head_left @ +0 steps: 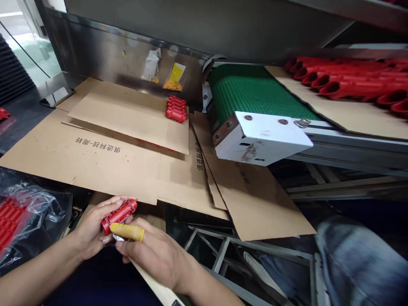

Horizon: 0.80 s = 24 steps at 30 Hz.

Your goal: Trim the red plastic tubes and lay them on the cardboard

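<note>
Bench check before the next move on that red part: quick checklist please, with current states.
1. Red cylindrical part secured: ok, gripped in the left hand.
2. Yellow finger cot worn: ok, on the right hand.
3. Silver-tipped tool in hand: ok, held by the right hand close to the part's lower end.
4. Tool tip touching the part: cannot tell, fingers crowd the spot.
5. Small red parts on cardboard sheet: ok, grouped near its right end.
6. Green conveyor belt stopped: cannot tell from one still.
</note>
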Motion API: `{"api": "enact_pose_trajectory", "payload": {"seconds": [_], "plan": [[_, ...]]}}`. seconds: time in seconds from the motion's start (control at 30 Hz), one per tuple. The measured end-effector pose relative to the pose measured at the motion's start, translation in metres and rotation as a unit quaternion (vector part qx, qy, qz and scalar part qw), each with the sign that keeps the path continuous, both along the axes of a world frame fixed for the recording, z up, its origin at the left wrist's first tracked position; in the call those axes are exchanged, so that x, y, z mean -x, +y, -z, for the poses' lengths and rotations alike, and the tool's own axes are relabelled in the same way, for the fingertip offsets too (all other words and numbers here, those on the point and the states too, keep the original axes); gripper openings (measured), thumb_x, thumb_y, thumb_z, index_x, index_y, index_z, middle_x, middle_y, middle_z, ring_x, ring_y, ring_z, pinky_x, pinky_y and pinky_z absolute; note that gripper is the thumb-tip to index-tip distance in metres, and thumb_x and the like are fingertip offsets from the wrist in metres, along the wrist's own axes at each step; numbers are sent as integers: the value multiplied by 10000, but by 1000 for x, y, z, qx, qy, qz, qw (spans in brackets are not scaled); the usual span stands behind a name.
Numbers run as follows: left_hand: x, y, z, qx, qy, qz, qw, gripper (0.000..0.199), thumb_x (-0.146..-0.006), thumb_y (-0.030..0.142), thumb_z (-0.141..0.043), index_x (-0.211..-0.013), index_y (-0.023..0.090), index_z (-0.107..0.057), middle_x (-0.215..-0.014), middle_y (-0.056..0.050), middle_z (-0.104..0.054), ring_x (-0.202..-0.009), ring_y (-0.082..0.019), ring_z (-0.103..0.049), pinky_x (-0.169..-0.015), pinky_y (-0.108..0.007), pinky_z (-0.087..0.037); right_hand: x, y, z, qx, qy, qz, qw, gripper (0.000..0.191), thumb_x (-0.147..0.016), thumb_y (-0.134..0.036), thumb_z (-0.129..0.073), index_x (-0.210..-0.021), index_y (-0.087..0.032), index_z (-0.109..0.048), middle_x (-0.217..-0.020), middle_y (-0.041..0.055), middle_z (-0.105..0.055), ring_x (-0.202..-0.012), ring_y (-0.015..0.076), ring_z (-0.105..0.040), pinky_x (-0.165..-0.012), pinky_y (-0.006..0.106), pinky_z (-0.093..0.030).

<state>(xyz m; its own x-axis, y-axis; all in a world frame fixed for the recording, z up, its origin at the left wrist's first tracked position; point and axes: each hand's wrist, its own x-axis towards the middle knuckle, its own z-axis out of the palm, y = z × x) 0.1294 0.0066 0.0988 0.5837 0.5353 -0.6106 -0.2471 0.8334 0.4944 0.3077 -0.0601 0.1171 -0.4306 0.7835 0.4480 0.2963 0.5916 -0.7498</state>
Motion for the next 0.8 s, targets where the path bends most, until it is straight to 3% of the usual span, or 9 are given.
{"api": "enact_pose_trajectory", "payload": {"seconds": [0.17,0.27,0.33,0.4,0.6,0.8], "plan": [[-2,4,-1,-40,-66,-7,997,333,-942,370,-662,-1184,141,-652,-805,-96,-700,-344,-17,-406,-352,-123,-258,-1,-14,-3,12,144,-25,989,204,-1026,-231,-654,-1228,-207,-647,-1059,50,-782,-976,160,-769,-868,251,-646],[-2,5,-4,-91,-46,-44,994,381,-945,367,-689,-1274,216,-571,-928,-83,-708,-465,-96,-580,-390,-162,-413,-2,-23,1,35,207,82,974,174,-1037,-229,-644,-1211,-223,-657,-971,47,-797,-927,163,-781,-875,288,-649],[1,4,-4,-144,-15,-92,985,459,-898,361,-768,-1279,267,-529,-1004,-62,-708,-644,-168,-703,-543,-256,-586,-1,-26,6,31,196,178,964,174,-1028,-216,-652,-1197,-224,-692,-1030,70,-788,-994,179,-767,-924,311,-640],[4,2,-2,-206,20,-141,968,496,-831,356,-846,-1194,271,-520,-1016,-43,-715,-768,-213,-756,-719,-343,-649,0,-26,12,0,152,229,961,231,-996,-157,-673,-1219,-209,-705,-1155,108,-752,-1090,199,-728,-955,323,-627],[9,-6,4,-335,133,-163,918,437,-793,347,-878,-1038,244,-532,-1069,-58,-742,-872,-246,-778,-825,-337,-640,8,-18,22,-89,95,240,962,385,-917,-9,-669,-1286,-120,-665,-1170,158,-723,-1059,225,-683,-900,356,-631],[5,-12,-1,-343,148,-174,911,425,-764,364,-895,-1006,246,-566,-1105,-51,-723,-881,-261,-778,-847,-368,-640,11,-14,23,-105,90,248,959,351,-955,-66,-643,-1293,-158,-672,-1108,132,-742,-985,223,-703,-835,357,-641]]}}
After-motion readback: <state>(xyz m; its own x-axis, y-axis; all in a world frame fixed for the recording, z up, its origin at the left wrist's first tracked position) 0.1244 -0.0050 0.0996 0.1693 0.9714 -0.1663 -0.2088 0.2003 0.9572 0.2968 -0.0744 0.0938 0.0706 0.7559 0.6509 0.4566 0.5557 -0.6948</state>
